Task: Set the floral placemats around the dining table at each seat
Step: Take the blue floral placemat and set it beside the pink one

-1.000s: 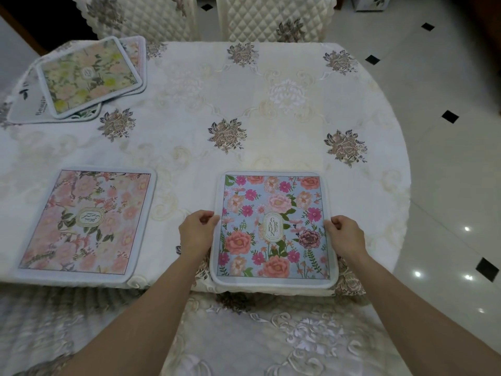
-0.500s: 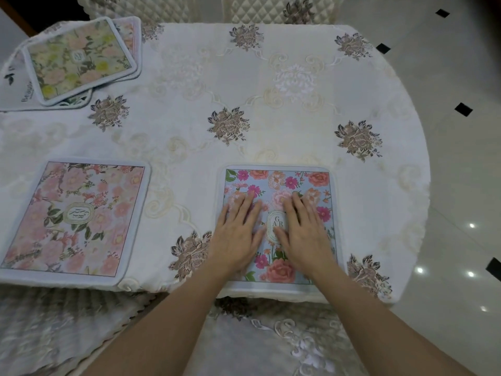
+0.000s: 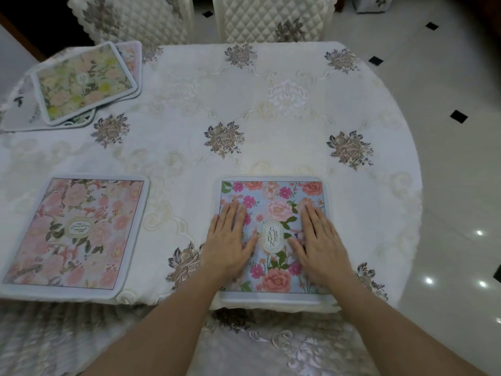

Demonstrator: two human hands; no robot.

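A blue floral placemat [image 3: 272, 196] with a "GARDEN" label lies flat at the near edge of the table [image 3: 271, 118]. My left hand [image 3: 230, 240] rests palm-down on its left half, and my right hand [image 3: 320, 242] palm-down on its right half, fingers straight and together, holding nothing. A pink floral placemat [image 3: 76, 234] lies flat at the near left seat. At the far left corner sits a stack of placemats [image 3: 81, 82] with a yellow-green floral one on top.
The table wears a cream embroidered cloth. Two quilted chairs [image 3: 271, 20] stand at the far side. A cloth-covered chair seat [image 3: 271, 348] is just below my arms. Glossy tiled floor [image 3: 447, 158] lies to the right.
My hands let go of the blue placemat's side edges and came down flat on its middle, then slid apart toward its left and right halves. The mat now lies squarely at the table edge.
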